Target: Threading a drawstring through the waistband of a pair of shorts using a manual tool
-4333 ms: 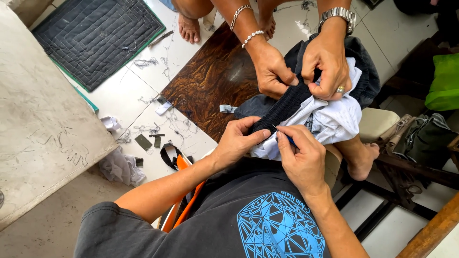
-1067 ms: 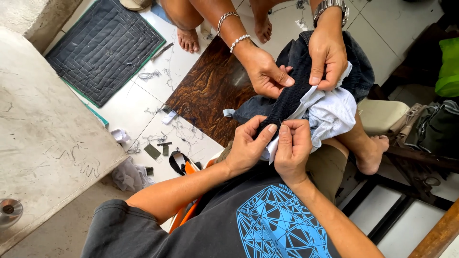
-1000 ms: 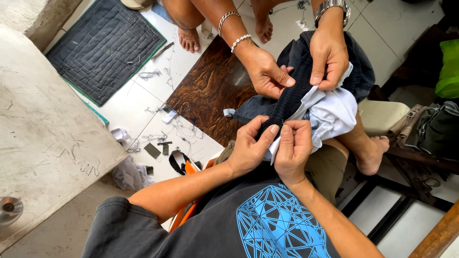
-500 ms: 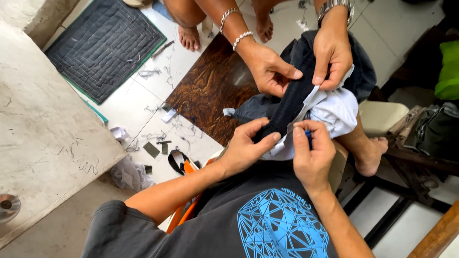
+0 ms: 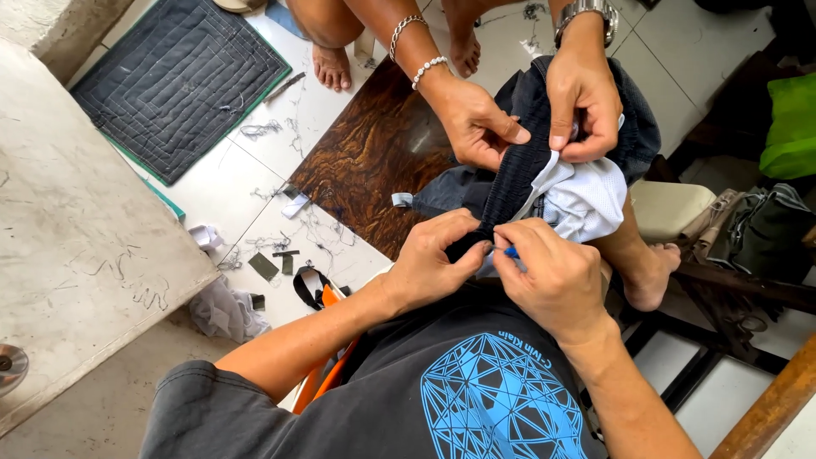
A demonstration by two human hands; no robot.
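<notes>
A dark garment (image 5: 518, 161) with a ribbed waistband and white mesh lining (image 5: 586, 195) is stretched between two people. My left hand (image 5: 433, 259) pinches the near end of the dark waistband. Right beside it, my right hand (image 5: 552, 276) grips a small blue-handled tool (image 5: 510, 252), its tip at the seam. Another person's two hands hold the far end: one with bead bracelets (image 5: 472, 123), one with a metal watch (image 5: 582, 93).
A brown patterned floor tile (image 5: 374, 161) lies under the garment. A dark quilted mat (image 5: 174, 81) is at upper left, a concrete slab (image 5: 76, 246) at left. Fabric scraps and threads (image 5: 263, 263) litter the white tiles. An orange-and-black strap (image 5: 323, 297) and a green bag (image 5: 790, 127) lie nearby.
My right hand has drawn back slightly from the seam and now shows the blue tool. The other person's hands shifted their hold on the waistband a little.
</notes>
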